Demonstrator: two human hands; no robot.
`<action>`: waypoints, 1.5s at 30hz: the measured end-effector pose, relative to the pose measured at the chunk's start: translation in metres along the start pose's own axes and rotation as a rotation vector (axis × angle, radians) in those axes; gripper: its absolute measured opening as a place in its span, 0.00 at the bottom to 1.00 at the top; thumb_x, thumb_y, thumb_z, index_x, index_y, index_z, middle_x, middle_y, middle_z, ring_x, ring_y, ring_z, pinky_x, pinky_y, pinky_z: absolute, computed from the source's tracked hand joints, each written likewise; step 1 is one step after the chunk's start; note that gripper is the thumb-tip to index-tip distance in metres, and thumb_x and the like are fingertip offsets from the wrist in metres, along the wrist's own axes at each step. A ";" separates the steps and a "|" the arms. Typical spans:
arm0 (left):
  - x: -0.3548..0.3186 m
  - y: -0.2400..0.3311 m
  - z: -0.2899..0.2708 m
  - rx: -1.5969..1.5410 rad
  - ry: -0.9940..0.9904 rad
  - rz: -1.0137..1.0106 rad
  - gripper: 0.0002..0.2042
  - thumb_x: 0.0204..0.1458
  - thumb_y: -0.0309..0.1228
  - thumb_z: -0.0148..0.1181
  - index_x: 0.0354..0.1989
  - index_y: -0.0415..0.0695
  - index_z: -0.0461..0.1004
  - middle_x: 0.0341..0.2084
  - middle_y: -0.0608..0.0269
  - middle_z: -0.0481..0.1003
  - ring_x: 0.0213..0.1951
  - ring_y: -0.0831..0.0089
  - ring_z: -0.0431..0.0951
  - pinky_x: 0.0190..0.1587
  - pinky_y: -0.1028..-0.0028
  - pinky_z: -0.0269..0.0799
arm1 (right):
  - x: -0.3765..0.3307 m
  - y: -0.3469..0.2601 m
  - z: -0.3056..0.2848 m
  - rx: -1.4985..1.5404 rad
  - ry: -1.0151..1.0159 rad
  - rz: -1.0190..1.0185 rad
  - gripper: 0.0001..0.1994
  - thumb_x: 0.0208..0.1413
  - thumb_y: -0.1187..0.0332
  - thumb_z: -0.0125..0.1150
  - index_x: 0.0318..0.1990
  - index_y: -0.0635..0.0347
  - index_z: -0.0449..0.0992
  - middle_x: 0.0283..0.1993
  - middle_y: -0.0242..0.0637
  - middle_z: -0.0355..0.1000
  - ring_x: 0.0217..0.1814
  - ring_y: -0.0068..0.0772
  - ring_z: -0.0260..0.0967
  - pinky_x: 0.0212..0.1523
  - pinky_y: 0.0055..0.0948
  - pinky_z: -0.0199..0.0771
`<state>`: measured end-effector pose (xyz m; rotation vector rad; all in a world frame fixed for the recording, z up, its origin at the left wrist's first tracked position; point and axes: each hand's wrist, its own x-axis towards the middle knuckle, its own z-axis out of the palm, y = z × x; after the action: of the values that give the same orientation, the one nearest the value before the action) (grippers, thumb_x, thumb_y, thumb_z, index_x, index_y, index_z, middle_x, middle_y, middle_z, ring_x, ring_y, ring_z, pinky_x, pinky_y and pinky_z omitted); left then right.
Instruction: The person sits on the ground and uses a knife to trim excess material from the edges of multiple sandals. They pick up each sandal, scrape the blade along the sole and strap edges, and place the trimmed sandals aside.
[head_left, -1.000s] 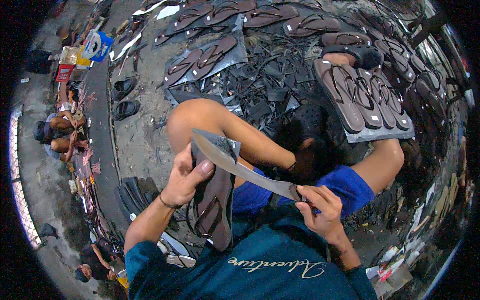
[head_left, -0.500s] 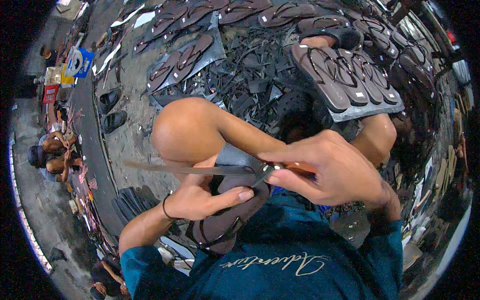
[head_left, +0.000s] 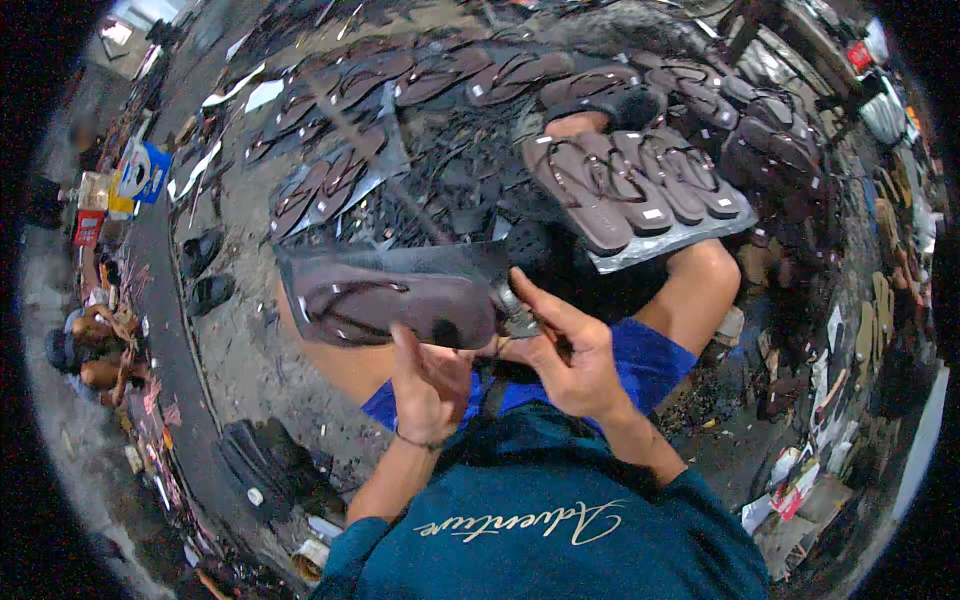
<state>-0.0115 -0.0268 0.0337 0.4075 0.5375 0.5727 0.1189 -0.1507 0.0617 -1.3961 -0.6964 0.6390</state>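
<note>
A brown flip-flop (head_left: 430, 305) with dark glossy straps lies across my lap, its toe and heel pointing sideways. A dark sheet (head_left: 420, 258) sticks out past its far edge and left end. My left hand (head_left: 430, 390) grips the near edge, thumb up beside the sole and the other fingers mostly hidden. My right hand (head_left: 575, 355) is closed round a knife at the flip-flop's right end. The knife's long thin blade (head_left: 365, 145), blurred by motion, slants away to the far left. Its handle is mostly hidden by my fingers.
Several finished-looking flip-flops (head_left: 640, 190) lie on a grey sheet beyond my right knee. More flip-flops (head_left: 440, 78) form an arc at the back. Dark scraps (head_left: 455, 150) cover the ground between my legs. Another person (head_left: 100, 345) sits far left.
The flip-flop has turned lengthwise across my lap and moved away from my body. The knife blade has swung from level to slanting far left. Both hands have come lower and closer together.
</note>
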 end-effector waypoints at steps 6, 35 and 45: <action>0.045 0.017 0.065 0.167 0.092 0.084 0.19 0.63 0.46 0.54 0.55 0.47 0.72 0.48 0.64 0.77 0.51 0.67 0.76 0.56 0.64 0.71 | -0.028 0.021 0.005 -0.572 0.281 -0.278 0.21 0.54 0.69 0.66 0.56 0.60 0.75 0.46 0.45 0.78 0.37 0.44 0.77 0.39 0.38 0.80; 0.050 0.010 0.066 0.227 0.234 0.123 0.15 0.63 0.48 0.56 0.44 0.49 0.73 0.32 0.72 0.75 0.33 0.79 0.76 0.35 0.74 0.74 | -0.108 0.016 -0.031 -0.500 0.124 0.037 0.15 0.54 0.70 0.68 0.50 0.60 0.79 0.35 0.41 0.78 0.26 0.32 0.73 0.29 0.28 0.74; 0.012 -0.001 -0.004 0.526 0.403 0.119 0.19 0.67 0.40 0.49 0.55 0.36 0.69 0.48 0.58 0.75 0.49 0.69 0.76 0.53 0.67 0.73 | -0.085 -0.003 -0.011 -0.393 0.039 0.267 0.13 0.55 0.71 0.67 0.48 0.62 0.80 0.30 0.39 0.77 0.23 0.25 0.69 0.25 0.25 0.69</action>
<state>-0.0047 -0.0192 0.0253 0.8348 1.0643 0.6292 0.0719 -0.2221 0.0593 -1.8824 -0.6298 0.7055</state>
